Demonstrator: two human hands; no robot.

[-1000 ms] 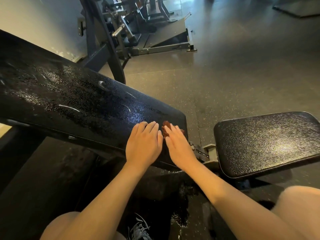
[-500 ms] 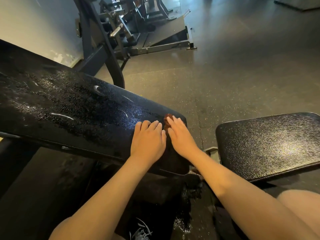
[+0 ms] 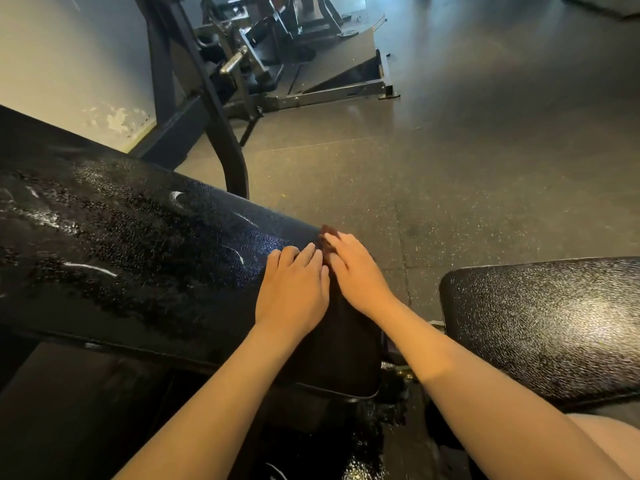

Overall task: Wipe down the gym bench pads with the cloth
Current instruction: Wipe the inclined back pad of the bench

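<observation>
The long black back pad [image 3: 131, 258] of the gym bench slants across the left, wet and speckled with droplets. The black seat pad [image 3: 540, 323] lies at the right, separated by a gap. Both my hands lie flat, side by side, on the back pad's near right end. My left hand [image 3: 294, 289] rests with straight fingers on the pad. My right hand [image 3: 356, 275] presses straight fingers on a small dark reddish-brown cloth [image 3: 325, 237], which shows only past the fingertips at the pad's far edge.
A dark curved steel frame post [image 3: 221, 140] rises just behind the back pad. Further back stand another machine and a sloped platform [image 3: 332, 71]. Speckled rubber floor [image 3: 467, 161] spreads to the right. My bare knee [image 3: 616, 441] is at the lower right.
Both hands have slid together across the back pad toward its far edge, carrying the cloth along. The view has shifted slightly lower and closer.
</observation>
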